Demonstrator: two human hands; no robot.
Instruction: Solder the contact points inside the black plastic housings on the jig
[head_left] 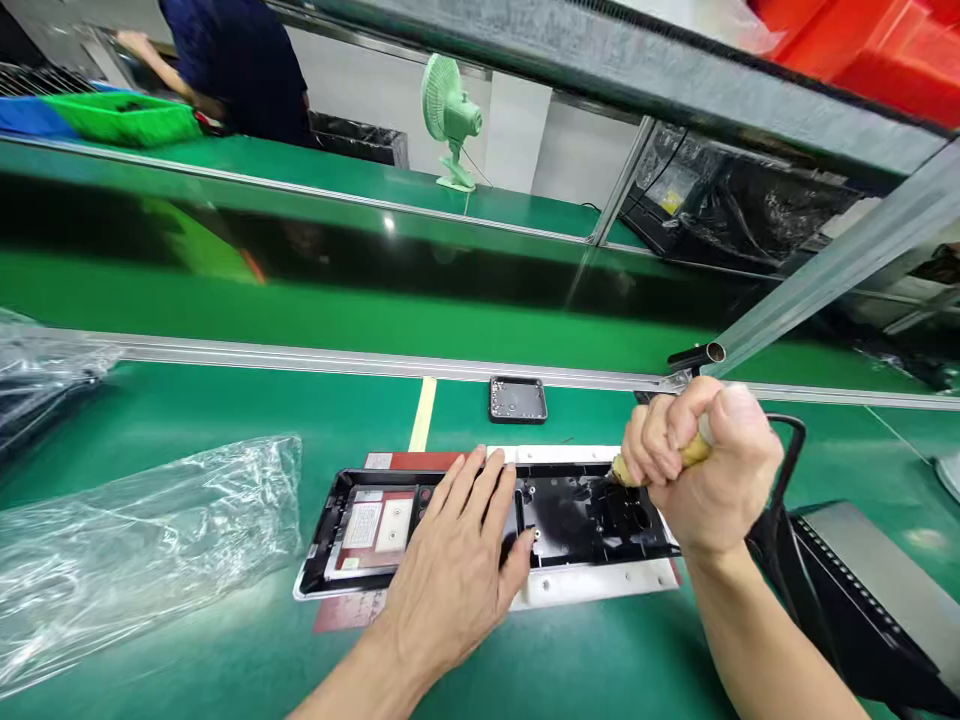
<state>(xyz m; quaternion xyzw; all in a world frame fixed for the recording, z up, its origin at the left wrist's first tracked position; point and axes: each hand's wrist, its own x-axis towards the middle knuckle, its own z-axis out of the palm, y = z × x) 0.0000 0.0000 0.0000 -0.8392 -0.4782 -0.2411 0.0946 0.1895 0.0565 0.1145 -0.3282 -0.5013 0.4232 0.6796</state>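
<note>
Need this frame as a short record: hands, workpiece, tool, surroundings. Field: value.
left hand: spread flat on the black panel, fingers straight
right hand: closed around a yellow-handled tool
tool: working end at the panel's right half; exact contact unclear
workpiece: the panel lies open side up, white plate showing beneath
beyond panel: small dark tray with small parts inside
left side: clear plastic bag on the green table
background: green fan; co-worker in a dark top
</note>
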